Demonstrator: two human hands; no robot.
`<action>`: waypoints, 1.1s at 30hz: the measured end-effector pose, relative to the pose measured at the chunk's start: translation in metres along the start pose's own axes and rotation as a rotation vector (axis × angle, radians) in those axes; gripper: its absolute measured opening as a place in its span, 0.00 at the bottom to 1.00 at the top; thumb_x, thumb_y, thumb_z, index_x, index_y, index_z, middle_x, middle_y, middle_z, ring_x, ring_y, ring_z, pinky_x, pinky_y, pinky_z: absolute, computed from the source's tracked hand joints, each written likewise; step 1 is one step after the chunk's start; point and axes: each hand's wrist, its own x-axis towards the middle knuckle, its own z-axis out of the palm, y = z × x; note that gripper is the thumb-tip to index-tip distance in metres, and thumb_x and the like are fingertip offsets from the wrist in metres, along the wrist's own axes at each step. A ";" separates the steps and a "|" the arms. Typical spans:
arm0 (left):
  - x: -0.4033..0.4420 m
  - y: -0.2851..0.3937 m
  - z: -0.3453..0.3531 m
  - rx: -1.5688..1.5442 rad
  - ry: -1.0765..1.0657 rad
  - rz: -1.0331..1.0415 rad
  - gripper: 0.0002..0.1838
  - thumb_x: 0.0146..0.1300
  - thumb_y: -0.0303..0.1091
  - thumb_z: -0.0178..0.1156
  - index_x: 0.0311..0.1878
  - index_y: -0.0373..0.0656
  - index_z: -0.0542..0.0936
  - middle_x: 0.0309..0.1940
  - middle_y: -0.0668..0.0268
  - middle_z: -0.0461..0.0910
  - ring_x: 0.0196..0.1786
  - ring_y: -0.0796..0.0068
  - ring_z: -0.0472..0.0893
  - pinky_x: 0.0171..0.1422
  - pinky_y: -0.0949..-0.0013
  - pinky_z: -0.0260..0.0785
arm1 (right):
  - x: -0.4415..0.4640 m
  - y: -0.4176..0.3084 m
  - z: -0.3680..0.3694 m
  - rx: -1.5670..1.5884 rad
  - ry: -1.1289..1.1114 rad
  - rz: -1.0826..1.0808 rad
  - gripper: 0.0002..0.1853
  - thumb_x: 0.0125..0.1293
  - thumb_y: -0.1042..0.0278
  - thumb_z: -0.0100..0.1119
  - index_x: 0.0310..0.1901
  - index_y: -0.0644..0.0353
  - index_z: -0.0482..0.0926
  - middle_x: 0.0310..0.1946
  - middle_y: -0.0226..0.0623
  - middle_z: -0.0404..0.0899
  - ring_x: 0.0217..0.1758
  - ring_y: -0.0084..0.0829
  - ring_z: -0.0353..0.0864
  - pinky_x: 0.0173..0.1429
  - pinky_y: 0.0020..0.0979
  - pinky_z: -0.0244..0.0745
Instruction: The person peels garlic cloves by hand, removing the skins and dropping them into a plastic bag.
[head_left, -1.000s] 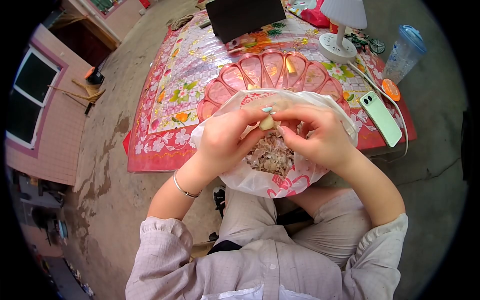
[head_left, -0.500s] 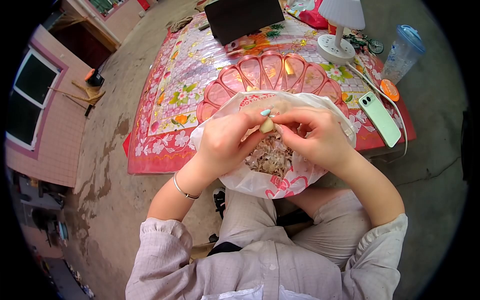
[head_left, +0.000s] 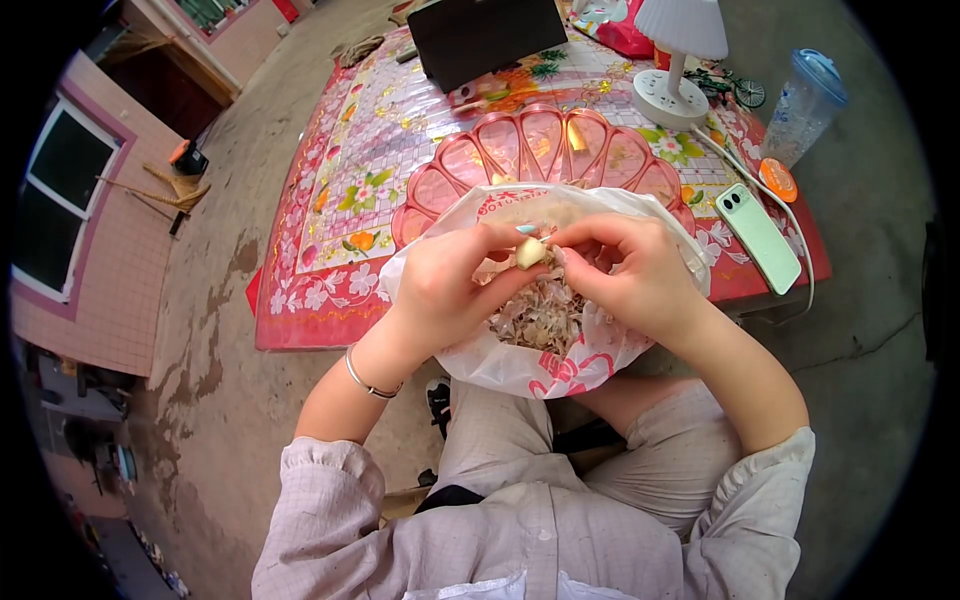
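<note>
A pale, peeled-looking clove (head_left: 531, 252) is pinched between the thumb and forefinger of my left hand (head_left: 446, 285). Close on its right side, my right hand (head_left: 632, 270) has its thumb and forefinger pressed together at a bit of brownish skin beside the clove. Both hands are over a white plastic bag (head_left: 480, 362) with red print, its mouth spread wide. Dry, papery peelings (head_left: 543, 316) lie inside the bag. Behind it, a pink petal-shaped compartment tray (head_left: 460, 160) holds a few pale pieces, partly hidden by the bag.
On the flowered tablecloth (head_left: 325, 240) stand a black tablet (head_left: 487, 40) and a white lamp (head_left: 671, 95). A light green phone (head_left: 758, 238), a white cable, an orange round item (head_left: 778, 180) and a lidded clear cup (head_left: 803, 108) are at the right.
The clove has turned and tilted in my left fingers, showing more of its pale surface. My right fingertips have shifted slightly to the right of it.
</note>
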 end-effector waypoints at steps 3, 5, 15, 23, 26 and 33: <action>0.001 0.001 -0.001 -0.032 -0.001 -0.027 0.13 0.45 0.30 0.67 0.33 0.39 0.75 0.26 0.62 0.79 0.26 0.71 0.80 0.28 0.73 0.72 | 0.000 -0.001 -0.001 -0.011 -0.001 0.010 0.07 0.51 0.72 0.58 0.31 0.66 0.78 0.22 0.35 0.78 0.23 0.20 0.75 0.29 0.22 0.70; 0.002 0.001 -0.001 -0.036 -0.001 -0.014 0.13 0.45 0.30 0.67 0.34 0.39 0.75 0.27 0.62 0.79 0.26 0.70 0.80 0.28 0.73 0.72 | 0.000 -0.001 -0.001 0.003 -0.005 0.012 0.07 0.51 0.73 0.58 0.31 0.66 0.78 0.22 0.35 0.78 0.23 0.19 0.75 0.29 0.21 0.70; 0.001 -0.001 -0.002 -0.035 -0.002 -0.054 0.15 0.44 0.31 0.68 0.34 0.39 0.74 0.27 0.62 0.78 0.27 0.69 0.80 0.29 0.72 0.71 | -0.001 0.000 -0.002 0.059 -0.012 0.031 0.07 0.51 0.73 0.57 0.30 0.66 0.77 0.21 0.32 0.76 0.22 0.16 0.72 0.27 0.20 0.68; 0.001 -0.001 -0.004 -0.048 -0.010 -0.076 0.15 0.44 0.31 0.68 0.33 0.38 0.74 0.26 0.62 0.78 0.27 0.68 0.80 0.30 0.71 0.70 | -0.001 0.001 -0.001 0.103 -0.006 0.014 0.05 0.51 0.73 0.57 0.30 0.65 0.77 0.19 0.27 0.74 0.20 0.13 0.68 0.25 0.18 0.65; 0.001 -0.002 -0.003 -0.051 -0.008 -0.077 0.14 0.44 0.31 0.68 0.33 0.38 0.74 0.26 0.62 0.78 0.27 0.67 0.79 0.30 0.71 0.70 | -0.001 0.002 -0.001 0.097 0.007 0.002 0.05 0.51 0.73 0.56 0.30 0.65 0.77 0.19 0.27 0.73 0.20 0.13 0.67 0.25 0.18 0.64; -0.003 -0.011 -0.003 -0.355 -0.056 -0.285 0.15 0.46 0.29 0.67 0.35 0.36 0.73 0.27 0.64 0.78 0.30 0.76 0.79 0.33 0.74 0.71 | -0.002 0.005 -0.007 0.060 0.086 -0.024 0.05 0.51 0.73 0.57 0.26 0.65 0.75 0.17 0.28 0.72 0.19 0.16 0.67 0.24 0.22 0.63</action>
